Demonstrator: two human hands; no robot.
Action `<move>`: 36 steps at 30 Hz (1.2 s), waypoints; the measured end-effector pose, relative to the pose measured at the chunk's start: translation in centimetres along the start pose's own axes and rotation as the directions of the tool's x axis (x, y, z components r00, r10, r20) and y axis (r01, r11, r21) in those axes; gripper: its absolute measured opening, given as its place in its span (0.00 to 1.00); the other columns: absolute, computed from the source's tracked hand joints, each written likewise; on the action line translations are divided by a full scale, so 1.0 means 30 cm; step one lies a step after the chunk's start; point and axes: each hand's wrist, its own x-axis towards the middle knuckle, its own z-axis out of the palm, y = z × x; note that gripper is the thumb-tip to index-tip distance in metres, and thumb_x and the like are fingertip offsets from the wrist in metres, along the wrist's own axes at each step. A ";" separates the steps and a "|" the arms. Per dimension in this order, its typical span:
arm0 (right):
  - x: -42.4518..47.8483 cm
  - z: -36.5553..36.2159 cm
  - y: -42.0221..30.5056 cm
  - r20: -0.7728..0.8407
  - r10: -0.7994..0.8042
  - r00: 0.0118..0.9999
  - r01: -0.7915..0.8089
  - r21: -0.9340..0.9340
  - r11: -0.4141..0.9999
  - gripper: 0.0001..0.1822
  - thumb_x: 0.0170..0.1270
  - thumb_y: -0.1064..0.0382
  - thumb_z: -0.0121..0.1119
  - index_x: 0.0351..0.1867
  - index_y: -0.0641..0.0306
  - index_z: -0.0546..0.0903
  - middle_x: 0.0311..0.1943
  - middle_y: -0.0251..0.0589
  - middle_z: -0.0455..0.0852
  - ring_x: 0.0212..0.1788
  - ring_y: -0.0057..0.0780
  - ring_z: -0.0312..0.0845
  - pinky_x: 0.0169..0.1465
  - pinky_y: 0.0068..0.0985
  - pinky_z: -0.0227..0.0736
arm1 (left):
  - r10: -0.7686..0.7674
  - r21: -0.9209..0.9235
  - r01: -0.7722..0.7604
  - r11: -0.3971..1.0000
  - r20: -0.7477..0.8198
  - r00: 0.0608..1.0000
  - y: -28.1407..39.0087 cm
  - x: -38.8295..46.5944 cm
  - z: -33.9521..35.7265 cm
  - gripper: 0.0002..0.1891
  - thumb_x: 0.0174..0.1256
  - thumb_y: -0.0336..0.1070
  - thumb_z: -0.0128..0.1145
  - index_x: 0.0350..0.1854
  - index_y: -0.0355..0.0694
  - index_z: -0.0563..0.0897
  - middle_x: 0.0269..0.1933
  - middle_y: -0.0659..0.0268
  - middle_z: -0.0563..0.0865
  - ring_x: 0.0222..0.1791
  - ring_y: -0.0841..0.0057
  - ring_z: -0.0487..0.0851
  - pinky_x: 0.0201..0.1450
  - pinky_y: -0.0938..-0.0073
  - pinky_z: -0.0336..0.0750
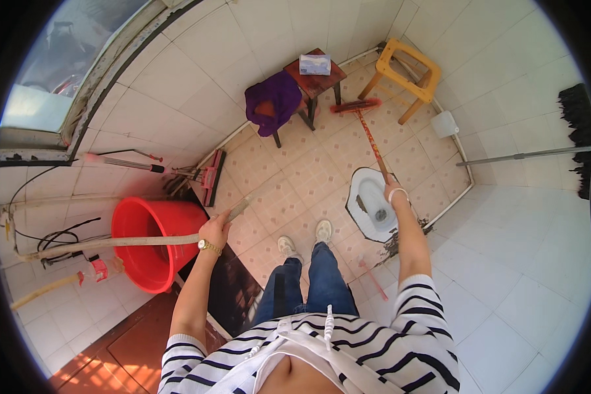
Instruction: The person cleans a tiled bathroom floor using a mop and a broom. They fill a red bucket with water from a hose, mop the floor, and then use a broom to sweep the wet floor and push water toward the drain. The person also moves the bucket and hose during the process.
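My left hand (pixel 215 230), with a gold watch at the wrist, is closed around a pale ribbed hose (pixel 128 241). The hose runs from the left wall across the mouth of a red plastic bucket (pixel 189 221), and its free end points out over the tiled floor (pixel 295 197). In my right hand (pixel 397 191) is the patterned handle of a long floor brush (pixel 369 135). Its reddish brush head (pixel 355 106) rests on the floor between the stools. Below the right hand, a white squat toilet (pixel 355 219) is set into the floor.
Against the far wall are a dark red wooden stool (pixel 320 87) bearing a tissue pack (pixel 315 65), and a purple cloth (pixel 288 91) over another seat. A yellow wooden stool (pixel 416 92) stands rightward. A sponge mop (pixel 209 180) leans left; a black-bristled broom (pixel 577 125) is right.
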 end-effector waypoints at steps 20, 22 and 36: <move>0.328 0.006 -0.097 -0.110 -0.079 0.991 0.111 0.316 0.942 0.31 0.54 0.72 0.40 0.63 0.55 0.56 0.28 0.55 0.78 0.21 0.42 0.75 0.21 0.33 0.69 | 0.289 -0.133 -0.289 0.948 -0.019 0.957 0.305 0.316 -0.249 0.21 0.51 0.31 0.56 0.51 0.51 0.75 0.29 0.64 0.78 0.30 0.66 0.78 0.30 0.68 0.72; 0.289 0.099 -0.220 -0.035 0.046 0.998 -0.034 0.287 0.957 0.33 0.54 0.72 0.41 0.64 0.53 0.52 0.34 0.58 0.78 0.31 0.46 0.77 0.29 0.35 0.73 | 0.286 -0.108 -0.281 0.954 0.032 0.958 0.302 0.306 -0.265 0.21 0.50 0.31 0.56 0.51 0.50 0.75 0.29 0.63 0.78 0.29 0.66 0.78 0.29 0.69 0.72; -0.426 -0.023 0.585 0.205 0.112 0.972 -0.058 -0.255 0.965 0.37 0.55 0.66 0.47 0.66 0.50 0.45 0.38 0.62 0.78 0.43 0.54 0.74 0.48 0.39 0.68 | 0.275 -0.275 -0.355 0.893 -0.290 0.917 0.505 0.295 -0.562 0.24 0.48 0.24 0.59 0.52 0.44 0.76 0.30 0.62 0.80 0.25 0.73 0.77 0.29 0.79 0.71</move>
